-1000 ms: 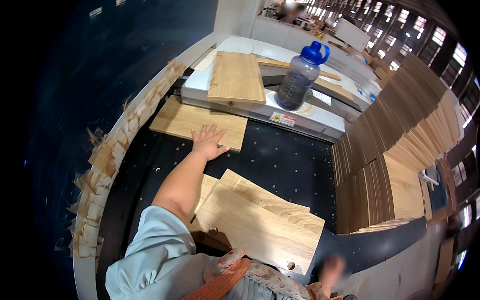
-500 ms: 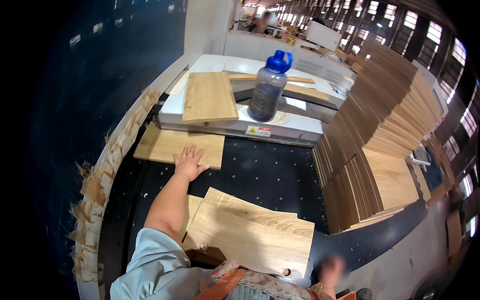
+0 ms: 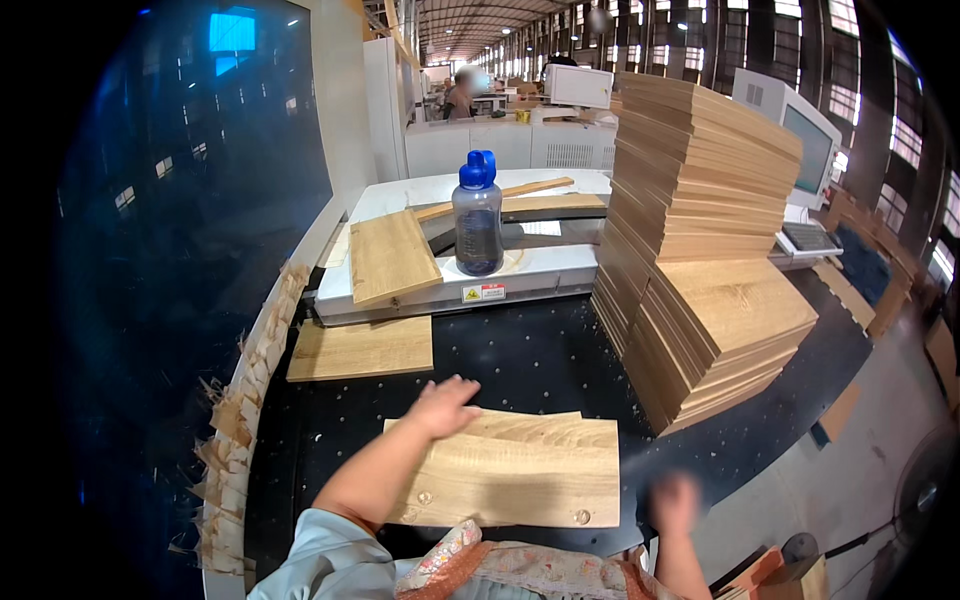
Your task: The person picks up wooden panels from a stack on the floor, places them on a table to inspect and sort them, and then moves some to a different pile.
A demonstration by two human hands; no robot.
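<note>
My left hand [image 3: 447,405] is open with its fingers stretched out, at the far left edge of the wood-grain boards in front of me. The top board [image 3: 530,485] lies flat close to my body and has two round holes near its near edge. The edge of a second board [image 3: 545,418] shows beyond it. Blurred, my right hand [image 3: 677,502] is just right of these boards, and its fingers cannot be made out. Farther off at the left, a separate board [image 3: 360,352] lies flat on the black dotted table [image 3: 510,365].
A tall stack of boards [image 3: 690,210] stands at the right. On the white machine ledge [image 3: 545,268] are a blue-capped bottle [image 3: 478,225] and a tilted board [image 3: 392,258]. A dark panel [image 3: 220,170] with a torn-taped edge borders the left. A person [image 3: 459,98] is far behind.
My left hand has come off the far left board and back toward me to the near boards. The view has turned and tilted up. My right hand stays at the near right.
</note>
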